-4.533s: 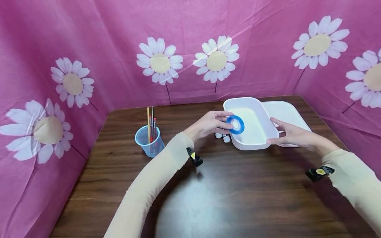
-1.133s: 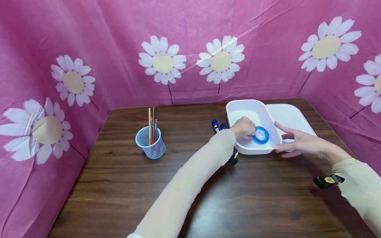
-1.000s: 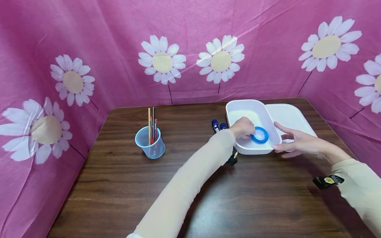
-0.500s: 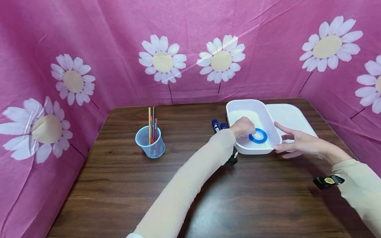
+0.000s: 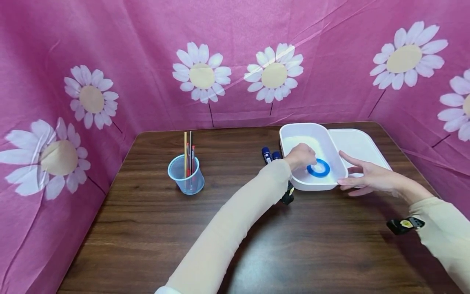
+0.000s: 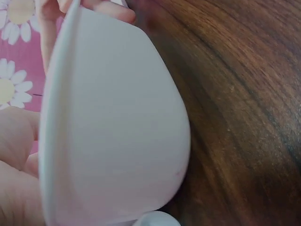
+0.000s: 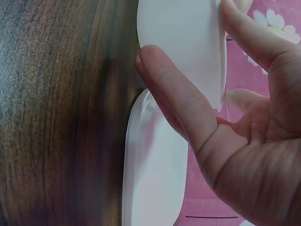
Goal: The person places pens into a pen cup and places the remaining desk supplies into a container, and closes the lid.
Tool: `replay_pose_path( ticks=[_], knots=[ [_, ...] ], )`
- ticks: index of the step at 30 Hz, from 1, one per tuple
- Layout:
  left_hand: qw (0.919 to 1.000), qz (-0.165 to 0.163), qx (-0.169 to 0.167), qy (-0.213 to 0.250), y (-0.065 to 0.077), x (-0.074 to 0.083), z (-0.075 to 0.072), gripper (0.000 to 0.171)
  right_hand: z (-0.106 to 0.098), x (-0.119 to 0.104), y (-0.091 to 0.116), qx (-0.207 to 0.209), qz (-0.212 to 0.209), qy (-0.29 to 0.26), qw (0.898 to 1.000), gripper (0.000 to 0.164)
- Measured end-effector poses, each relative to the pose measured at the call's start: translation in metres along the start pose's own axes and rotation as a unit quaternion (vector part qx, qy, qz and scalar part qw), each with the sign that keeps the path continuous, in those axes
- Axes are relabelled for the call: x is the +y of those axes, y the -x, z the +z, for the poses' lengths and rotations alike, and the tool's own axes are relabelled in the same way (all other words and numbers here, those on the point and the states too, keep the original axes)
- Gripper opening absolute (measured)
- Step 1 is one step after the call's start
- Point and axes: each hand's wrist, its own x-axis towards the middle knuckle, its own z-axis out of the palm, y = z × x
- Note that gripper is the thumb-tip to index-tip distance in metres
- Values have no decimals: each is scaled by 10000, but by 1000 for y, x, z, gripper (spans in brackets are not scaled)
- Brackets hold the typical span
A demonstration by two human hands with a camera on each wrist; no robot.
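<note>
A roll of blue tape (image 5: 323, 173) lies flat on the floor of a white plastic box (image 5: 306, 186). My left hand (image 5: 299, 156) reaches into the box, bent over the roll's left edge. The hand itself and the box wall hide its fingertips, so whether they still pinch the roll is not visible. My right hand (image 5: 371, 176) touches the box's right side and near right corner, its fingers fairly straight in the right wrist view. Under that hand, a white lid (image 5: 361, 143) lies beside the box.
Two glue sticks with dark blue caps (image 5: 266, 151) lie against the box's left side, partly behind the left sleeve. A blue mesh pen cup (image 5: 191, 185) holding several pencils and pens stands at the left. Pink flowered cloth (image 5: 235, 110) hangs around the table's back and sides.
My left hand has carried the tape from above the box's left rim down into it. Within the last second the roll has tipped flat; the right hand stays at the box.
</note>
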Motion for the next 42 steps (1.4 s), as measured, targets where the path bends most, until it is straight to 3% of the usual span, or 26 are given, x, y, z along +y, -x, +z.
replay_pose_path(
  ticks=[7,13,19,26,32,39,42],
  knots=[
    [9957,904,63,-179,12,4,-21,36,0,-3,-1,80,-210,368,9991,106],
    [9904,1040,-181,897,25,-6,-54,48,3,-7,-1,132,-466,693,9964,109],
    [9796,1146,-93,1650,31,-37,-87,49,6,-9,-1,236,-640,911,9935,112],
    [9685,635,23,2408,32,-80,-114,52,8,-4,0,348,-597,1192,9905,112],
    [9650,169,-40,2618,30,-105,-113,58,13,-2,1,264,-729,1025,9917,112],
    [9313,-468,-380,3592,23,-117,-109,65,14,-2,1,348,-659,1033,9919,113],
    [9254,-594,-502,3710,22,-119,-107,63,14,-1,1,349,-641,974,9926,115]
  ],
)
